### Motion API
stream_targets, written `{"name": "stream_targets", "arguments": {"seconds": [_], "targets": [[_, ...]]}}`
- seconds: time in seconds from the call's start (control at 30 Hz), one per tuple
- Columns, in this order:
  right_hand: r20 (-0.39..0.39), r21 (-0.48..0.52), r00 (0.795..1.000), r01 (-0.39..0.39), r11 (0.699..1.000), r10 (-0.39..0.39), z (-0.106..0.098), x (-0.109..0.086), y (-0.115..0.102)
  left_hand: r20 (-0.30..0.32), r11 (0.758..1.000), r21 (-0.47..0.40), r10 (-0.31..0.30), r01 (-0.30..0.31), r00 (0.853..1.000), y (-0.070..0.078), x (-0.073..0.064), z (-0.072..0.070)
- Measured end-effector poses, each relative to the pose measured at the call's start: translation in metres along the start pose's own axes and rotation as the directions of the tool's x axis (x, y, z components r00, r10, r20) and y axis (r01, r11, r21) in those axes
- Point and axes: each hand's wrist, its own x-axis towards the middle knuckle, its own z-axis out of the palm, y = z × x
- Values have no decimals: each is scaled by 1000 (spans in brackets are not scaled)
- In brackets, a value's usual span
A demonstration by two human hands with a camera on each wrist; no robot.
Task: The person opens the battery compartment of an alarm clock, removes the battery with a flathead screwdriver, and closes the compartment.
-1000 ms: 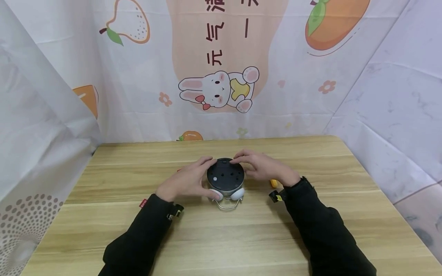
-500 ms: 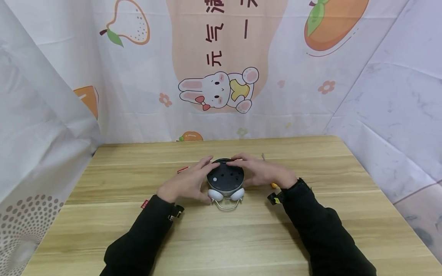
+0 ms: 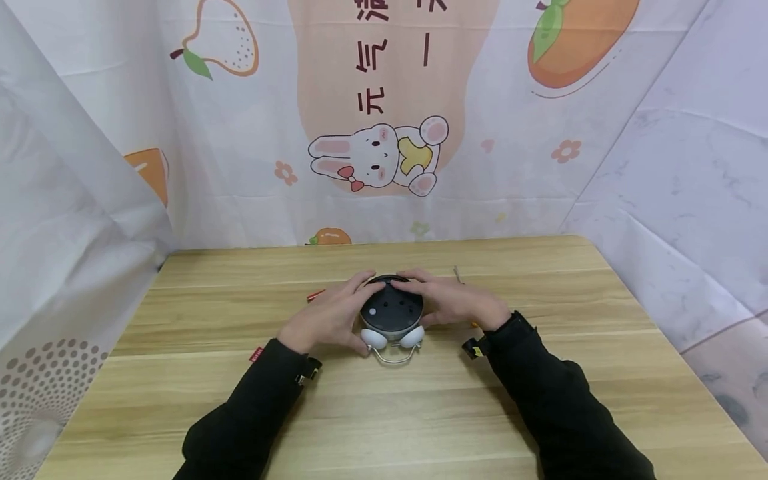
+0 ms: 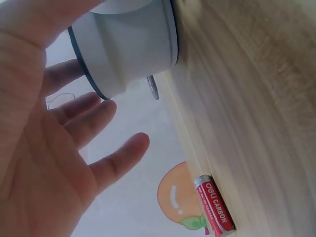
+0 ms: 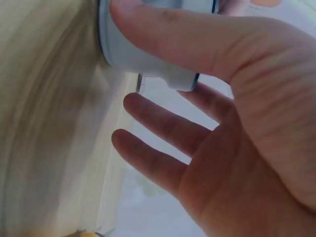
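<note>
A twin-bell alarm clock [image 3: 393,313] lies face down on the table, its black back cover upward and its white bells and wire handle toward me. My left hand [image 3: 333,319] holds the clock's left side, index finger on the cover's far edge and thumb beside the left bell [image 3: 373,339]. From the right my right hand [image 3: 453,300] grips it, fingertips on the cover and thumb against the white side wall [image 5: 148,54]. In the left wrist view, a metal leg [image 4: 153,88] sticks out from the white casing [image 4: 131,47]. The clock's face is hidden underneath.
A red battery [image 4: 215,205] lies on the wooden table [image 3: 360,427], left of the clock and partly behind my left hand. Behind my right hand a thin metal shaft [image 3: 458,274] shows, with a yellow piece [image 5: 89,234] nearby. A printed curtain [image 3: 240,147] hangs beyond the table.
My left thumb has slid off the left bell to its side. The right hand has shifted slightly left and nearer, its fingertips further onto the cover, uncovering the metal shaft. The clock stays in place.
</note>
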Motion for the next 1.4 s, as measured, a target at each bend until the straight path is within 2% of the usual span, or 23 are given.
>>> {"name": "stream_targets", "arguments": {"seconds": [0.23,0.6,0.9,1.4], "targets": [[-16,-26,999,35,999,-36,1,2,1,38,999,52,-20,18,999,2,0,4],[-7,-88,1000,21,996,-22,3,0,0,31,996,92,-25,22,999,7,-3,9],[11,-71,1000,13,997,-12,3,0,0,43,995,88,-40,36,998,8,-5,11],[-3,-52,1000,6,999,-6,6,1,3,31,997,82,-17,15,999,4,-3,12]]}}
